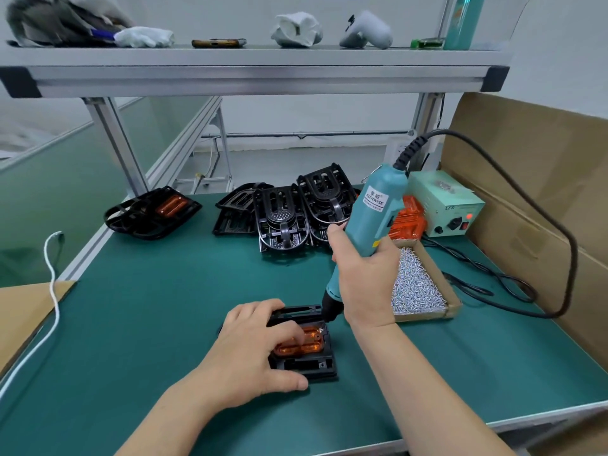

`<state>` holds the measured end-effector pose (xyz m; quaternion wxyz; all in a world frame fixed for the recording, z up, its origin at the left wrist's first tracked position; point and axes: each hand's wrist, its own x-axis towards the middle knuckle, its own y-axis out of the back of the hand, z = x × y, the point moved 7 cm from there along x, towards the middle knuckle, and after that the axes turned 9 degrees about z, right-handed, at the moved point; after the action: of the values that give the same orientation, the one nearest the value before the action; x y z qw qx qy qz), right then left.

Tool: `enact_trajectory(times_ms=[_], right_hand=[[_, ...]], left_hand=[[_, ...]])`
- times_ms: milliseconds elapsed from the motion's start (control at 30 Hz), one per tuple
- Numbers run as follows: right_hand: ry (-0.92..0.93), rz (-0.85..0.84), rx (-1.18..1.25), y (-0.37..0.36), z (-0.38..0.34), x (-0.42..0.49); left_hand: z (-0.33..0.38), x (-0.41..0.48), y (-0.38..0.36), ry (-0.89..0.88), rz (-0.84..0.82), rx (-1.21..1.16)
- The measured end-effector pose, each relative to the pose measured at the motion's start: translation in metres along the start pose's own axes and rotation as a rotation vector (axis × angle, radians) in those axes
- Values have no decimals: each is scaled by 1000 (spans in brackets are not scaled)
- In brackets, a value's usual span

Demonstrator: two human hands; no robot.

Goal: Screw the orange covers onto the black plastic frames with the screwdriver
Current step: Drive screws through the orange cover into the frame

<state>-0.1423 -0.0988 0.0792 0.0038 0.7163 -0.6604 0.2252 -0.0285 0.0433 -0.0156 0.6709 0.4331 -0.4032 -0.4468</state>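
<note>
Green desk (148, 324): the left hand (250, 350) clamped its grip on a black plastic frame (306, 368), fingers (286, 325) on the orange cover (311, 345) seated in it. The right hand (365, 274) wrapped its grip round the teal electric screwdriver (375, 218), tip at the cover's corner. Alongside, a cardboard tray (452, 302) held silver screws (414, 284).

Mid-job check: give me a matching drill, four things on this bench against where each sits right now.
1 screwdriver
2 screws
3 power box
4 near frame

A held by left hand
B in cardboard tray
C right rear, red light on
D gripped in right hand

Pairs: 1-D, 2-B, 3-C, 4-A
</note>
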Motion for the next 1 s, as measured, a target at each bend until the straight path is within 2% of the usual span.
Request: enact_trajectory(times_ms=[400, 700, 1000], right_hand=[[50, -54, -37, -8, 5, -10], [91, -283, -144, -33, 1, -25], [68, -356, -180, -38, 5, -29]], left_hand=[[-1, 1, 0, 5, 5, -22], [-3, 0, -1, 18, 12, -43], [-5, 2, -1, 8, 30, -46]])
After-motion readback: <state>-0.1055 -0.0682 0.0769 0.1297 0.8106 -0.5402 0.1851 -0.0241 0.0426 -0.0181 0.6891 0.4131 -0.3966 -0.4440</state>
